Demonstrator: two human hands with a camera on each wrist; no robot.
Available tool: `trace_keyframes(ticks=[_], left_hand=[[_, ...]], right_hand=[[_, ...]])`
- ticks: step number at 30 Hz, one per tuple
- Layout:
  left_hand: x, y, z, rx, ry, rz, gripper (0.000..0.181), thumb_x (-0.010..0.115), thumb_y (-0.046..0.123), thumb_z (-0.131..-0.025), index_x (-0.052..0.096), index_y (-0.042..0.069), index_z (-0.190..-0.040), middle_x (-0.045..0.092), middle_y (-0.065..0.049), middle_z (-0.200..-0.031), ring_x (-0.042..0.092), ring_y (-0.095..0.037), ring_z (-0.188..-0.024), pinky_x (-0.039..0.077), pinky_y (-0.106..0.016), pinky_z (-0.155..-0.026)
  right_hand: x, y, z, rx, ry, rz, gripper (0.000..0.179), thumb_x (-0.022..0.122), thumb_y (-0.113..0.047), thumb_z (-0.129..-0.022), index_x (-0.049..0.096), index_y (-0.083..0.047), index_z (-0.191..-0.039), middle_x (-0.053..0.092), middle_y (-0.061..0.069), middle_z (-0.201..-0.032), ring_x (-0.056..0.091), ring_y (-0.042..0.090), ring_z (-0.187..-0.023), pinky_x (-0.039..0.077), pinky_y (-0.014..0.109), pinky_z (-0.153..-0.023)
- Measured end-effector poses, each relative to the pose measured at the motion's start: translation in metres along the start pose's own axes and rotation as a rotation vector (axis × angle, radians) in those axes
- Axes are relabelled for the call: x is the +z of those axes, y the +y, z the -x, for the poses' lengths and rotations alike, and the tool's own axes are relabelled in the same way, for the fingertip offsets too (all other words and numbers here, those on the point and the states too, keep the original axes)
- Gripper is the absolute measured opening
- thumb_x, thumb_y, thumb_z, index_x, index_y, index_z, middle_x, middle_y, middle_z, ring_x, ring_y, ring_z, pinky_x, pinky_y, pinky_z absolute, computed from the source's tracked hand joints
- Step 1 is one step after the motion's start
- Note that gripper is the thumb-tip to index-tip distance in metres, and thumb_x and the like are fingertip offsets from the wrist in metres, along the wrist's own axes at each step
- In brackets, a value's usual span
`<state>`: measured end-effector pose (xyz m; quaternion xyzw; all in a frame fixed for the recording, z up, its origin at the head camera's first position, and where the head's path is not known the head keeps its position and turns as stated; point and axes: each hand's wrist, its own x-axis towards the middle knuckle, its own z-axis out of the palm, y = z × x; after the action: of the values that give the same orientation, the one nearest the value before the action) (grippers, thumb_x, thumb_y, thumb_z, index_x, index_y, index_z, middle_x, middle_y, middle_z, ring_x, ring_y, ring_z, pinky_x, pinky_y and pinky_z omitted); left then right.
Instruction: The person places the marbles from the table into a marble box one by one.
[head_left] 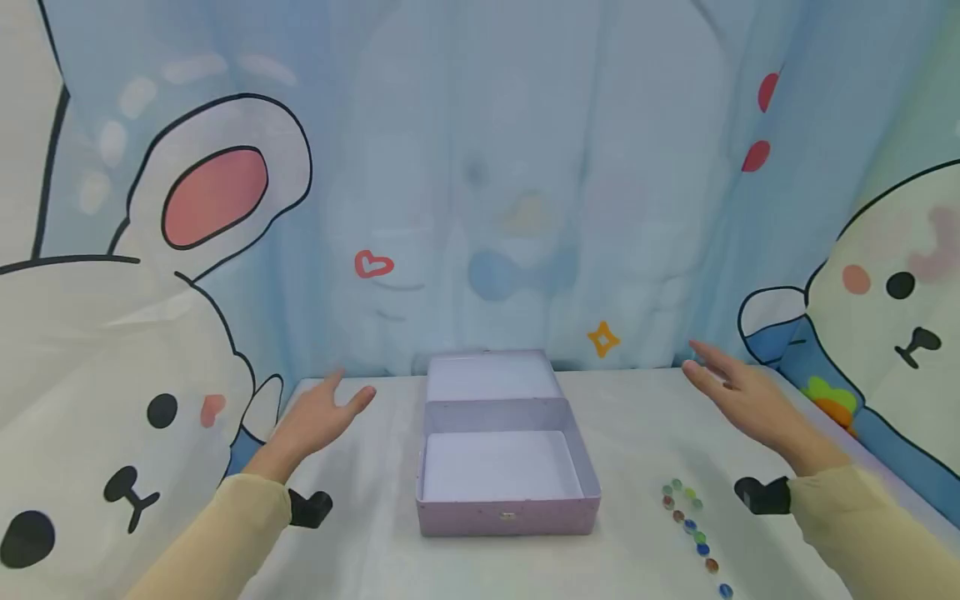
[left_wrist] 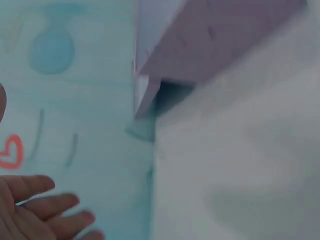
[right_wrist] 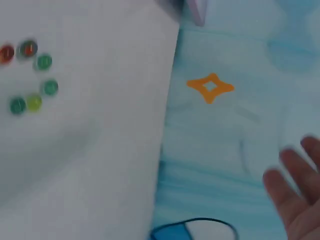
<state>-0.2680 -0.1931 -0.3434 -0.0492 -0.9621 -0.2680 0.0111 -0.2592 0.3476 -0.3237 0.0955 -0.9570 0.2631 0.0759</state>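
A lilac hinged box (head_left: 480,518) stands on the white table with its lid (head_left: 487,377) tipped back, and its pale inside holds nothing visible. To the left of the box my left hand (head_left: 315,421) hovers above the table, fingers extended and thumb apart, touching nothing. My right hand (head_left: 750,404) is raised on the other side, well away from the box, also with straight fingers and nothing held. Several glass marbles (head_left: 702,549) in green, blue and brown lie in a curved line between the box and the right forearm. The right wrist view shows some green marbles (right_wrist: 44,62) closer.
The white tabletop (head_left: 360,517) ends at the back against a light blue curtain (head_left: 465,208) with cartoon animals. A dark wrist device (head_left: 311,508) sits under the left sleeve, another (head_left: 763,497) under the right.
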Motion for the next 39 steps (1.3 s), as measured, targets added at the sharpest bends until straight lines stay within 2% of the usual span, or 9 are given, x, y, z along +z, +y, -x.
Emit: trace_keyframes(ticks=[2,6,9,12,18,22,27,32,39], left_hand=[[0.016,-0.007,0.000,-0.031,-0.030,0.230,0.081,0.048,0.052,-0.105,0.027,-0.006,-0.157,0.032,-0.030,-0.162,0.032,-0.048,-0.150,0.033,-0.064,-0.121],[0.058,-0.015,-0.001,-0.120,-0.060,0.572,0.072,0.051,0.046,-0.106,0.037,-0.006,-0.153,0.043,-0.029,-0.156,0.044,-0.045,-0.144,0.040,-0.059,-0.118],[0.085,-0.015,-0.003,-0.188,-0.086,0.741,0.070,0.054,0.044,-0.105,0.041,-0.008,-0.150,0.046,-0.030,-0.154,0.047,-0.045,-0.142,0.045,-0.055,-0.114],[0.108,-0.014,-0.007,-0.216,-0.136,0.864,0.070,0.055,0.041,-0.105,0.040,-0.013,-0.148,0.045,-0.033,-0.153,0.047,-0.046,-0.142,0.048,-0.054,-0.112],[0.124,-0.009,-0.015,-0.215,-0.204,0.962,0.066,0.053,0.036,-0.107,0.040,-0.017,-0.146,0.044,-0.035,-0.152,0.046,-0.048,-0.141,0.048,-0.055,-0.111],[0.125,-0.010,-0.016,-0.217,-0.238,0.989,0.065,0.053,0.036,-0.107,0.043,-0.017,-0.145,0.047,-0.033,-0.150,0.047,-0.046,-0.141,0.048,-0.054,-0.112],[0.122,-0.009,-0.016,-0.223,-0.221,1.006,0.062,0.053,0.034,-0.107,0.045,-0.015,-0.144,0.047,-0.033,-0.150,0.047,-0.046,-0.142,0.046,-0.055,-0.113],[0.119,-0.008,-0.016,-0.249,-0.223,1.018,0.059,0.054,0.032,-0.107,0.047,-0.014,-0.143,0.048,-0.032,-0.151,0.047,-0.045,-0.142,0.046,-0.055,-0.113],[0.126,-0.005,-0.016,-0.269,-0.236,1.014,0.060,0.053,0.032,-0.107,0.046,-0.015,-0.144,0.048,-0.033,-0.151,0.048,-0.045,-0.141,0.045,-0.055,-0.114]], right_hand=[[0.004,0.007,0.006,0.012,0.005,-0.128,0.069,0.036,-0.043,-0.111,0.025,0.007,-0.157,0.031,0.039,-0.158,0.037,0.060,-0.138,0.050,0.053,-0.111],[0.021,0.026,0.017,0.053,0.030,-0.300,0.069,0.030,-0.044,-0.112,0.032,0.012,-0.153,0.039,0.037,-0.154,0.064,0.003,-0.122,0.052,0.006,-0.088],[0.035,0.035,0.024,0.112,0.017,-0.384,0.073,0.027,-0.047,-0.111,0.031,0.013,-0.153,0.039,0.037,-0.154,0.055,-0.021,-0.106,0.053,0.005,-0.085],[0.048,0.046,0.030,0.180,-0.023,-0.402,0.077,0.025,-0.051,-0.111,0.030,0.013,-0.153,0.039,0.035,-0.155,0.063,-0.010,-0.110,0.056,0.010,-0.086],[0.055,0.056,0.038,0.253,-0.065,-0.361,0.080,0.023,-0.054,-0.110,0.031,0.012,-0.153,0.042,0.034,-0.154,0.068,0.022,-0.122,0.060,0.016,-0.086],[0.052,0.057,0.038,0.258,-0.070,-0.316,0.080,0.024,-0.055,-0.110,0.033,0.012,-0.152,0.045,0.034,-0.152,0.067,0.028,-0.124,0.059,0.015,-0.085],[0.044,0.064,0.039,0.263,-0.062,-0.286,0.079,0.032,-0.055,-0.108,0.035,0.011,-0.152,0.049,0.032,-0.150,0.070,0.018,-0.118,0.058,0.012,-0.084],[0.034,0.091,0.048,0.318,-0.052,-0.249,0.075,0.048,-0.051,-0.106,0.041,0.007,-0.151,0.056,0.028,-0.145,0.069,0.000,-0.103,0.062,0.023,-0.086],[0.048,0.110,0.058,0.395,-0.073,-0.185,0.054,0.067,-0.030,-0.100,0.058,0.007,-0.138,0.069,0.025,-0.129,0.071,0.035,-0.110,0.064,0.038,-0.086]])
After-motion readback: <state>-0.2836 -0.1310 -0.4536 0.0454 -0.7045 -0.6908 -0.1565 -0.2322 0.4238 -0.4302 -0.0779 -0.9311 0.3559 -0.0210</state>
